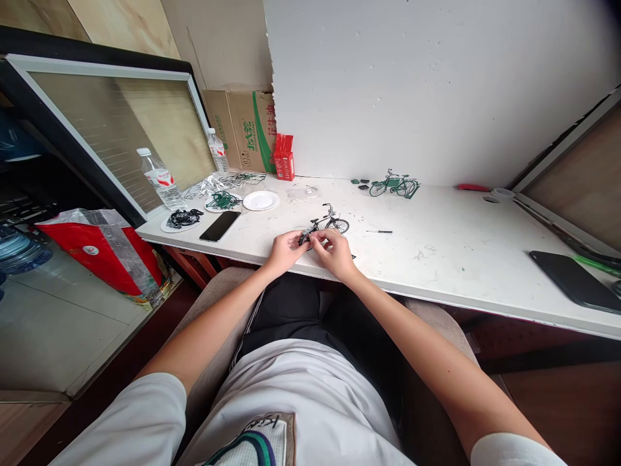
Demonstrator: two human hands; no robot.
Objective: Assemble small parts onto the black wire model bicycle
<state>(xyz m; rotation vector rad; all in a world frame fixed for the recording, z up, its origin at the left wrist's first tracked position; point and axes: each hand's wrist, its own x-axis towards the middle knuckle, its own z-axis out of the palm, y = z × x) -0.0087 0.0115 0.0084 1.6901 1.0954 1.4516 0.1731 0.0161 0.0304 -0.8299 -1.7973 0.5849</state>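
Observation:
A small black model bicycle [338, 225] stands near the table's front edge, its front wheel and handlebar pointing away to the right. Fingers of my left hand [286, 250] are closed around its rear end from the left side. From the right, my right hand [336, 254] pinches at the same rear part, thumb and fingertips close together. Both hands hide most of the back wheel, and any small piece between the fingertips is too small to make out. A thin screwdriver [383, 232] with a dark handle lies to the right of the bicycle.
A green model bicycle [395, 185] stands at the back. Leftward are a phone [220, 226], a bare white plate [261, 200], plates with black parts [182, 219] and green parts [224, 200], and water bottles [162, 181]. A black tablet-like slab [577, 278] lies far right.

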